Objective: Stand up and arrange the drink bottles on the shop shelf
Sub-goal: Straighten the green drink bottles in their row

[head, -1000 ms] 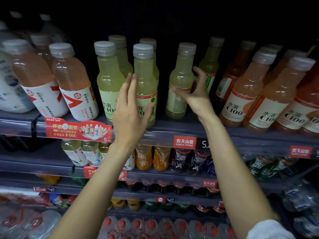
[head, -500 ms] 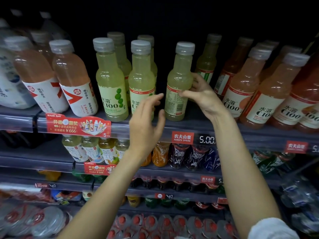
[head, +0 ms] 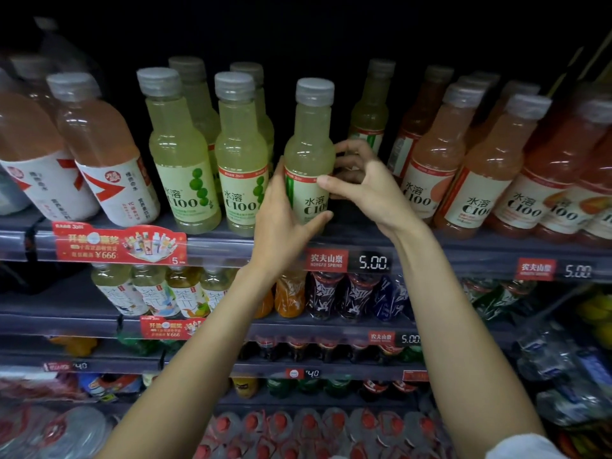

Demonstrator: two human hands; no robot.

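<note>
Both hands, left (head: 281,223) and right (head: 367,190), have closed around one green bottle (head: 308,154) beside two front green bottles.

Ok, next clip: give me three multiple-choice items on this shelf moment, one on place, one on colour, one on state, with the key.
1. Where does the pale green C100 bottle held by both hands stand?
A. top shelf, right of two like front bottles
B. second shelf down
C. among the orange bottles

2. What colour are the caps in the top row?
A. red
B. grey
C. blue

3. How is the held bottle posed?
A. lying flat
B. upside down
C. upright

Key:
1 A: it stands on the top shelf, right of the front green bottles.
2 B: each cap is grey.
3 C: cap up, with the left hand and the right hand round its label.
</note>
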